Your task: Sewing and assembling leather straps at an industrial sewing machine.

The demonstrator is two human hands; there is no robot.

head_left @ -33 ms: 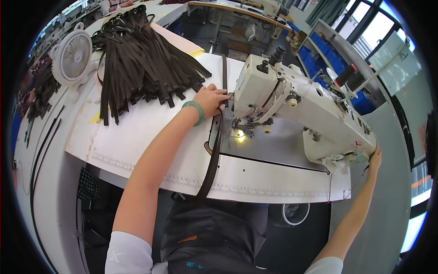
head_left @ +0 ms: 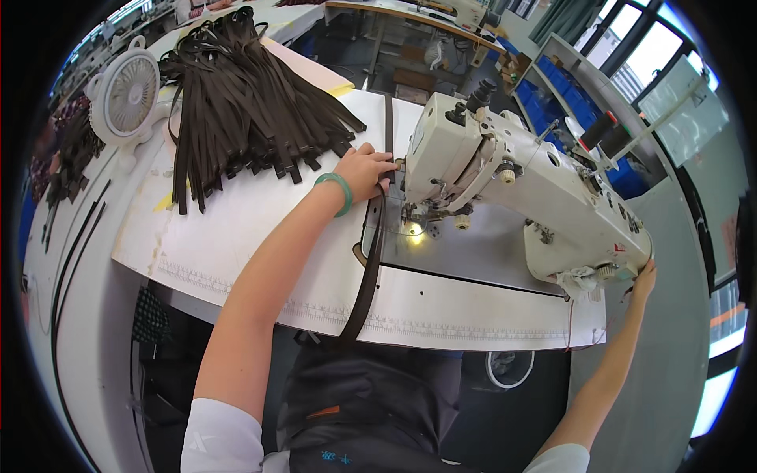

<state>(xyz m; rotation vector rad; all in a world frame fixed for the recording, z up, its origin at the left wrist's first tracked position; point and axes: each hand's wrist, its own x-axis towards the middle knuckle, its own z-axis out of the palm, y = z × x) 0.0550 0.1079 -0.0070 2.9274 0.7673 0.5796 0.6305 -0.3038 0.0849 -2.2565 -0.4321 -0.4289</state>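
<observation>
My left hand [head_left: 364, 173], with a green bangle [head_left: 337, 191] at its wrist, is closed on a dark brown strap [head_left: 366, 288] beside the needle area of a white sewing machine [head_left: 512, 169]. The strap hangs over the table's front edge toward my lap. A further length of strap [head_left: 388, 118] runs away from me past my fingertips. At the machine's far right end, my right hand [head_left: 645, 278] grips around the handwheel side; its fingertips are partly hidden. Beneath the needle a small lamp lights the metal plate [head_left: 473, 244].
A large heap of dark straps [head_left: 244, 110] lies on the white table [head_left: 229, 244] left of the machine. A white fan [head_left: 128, 96] stands at the left. Thread spools [head_left: 603, 134] sit behind the machine, and a white-rimmed bin [head_left: 511, 370] is below the table.
My right hand has shifted very slightly downward at the machine's end. My left hand and the strap look the same.
</observation>
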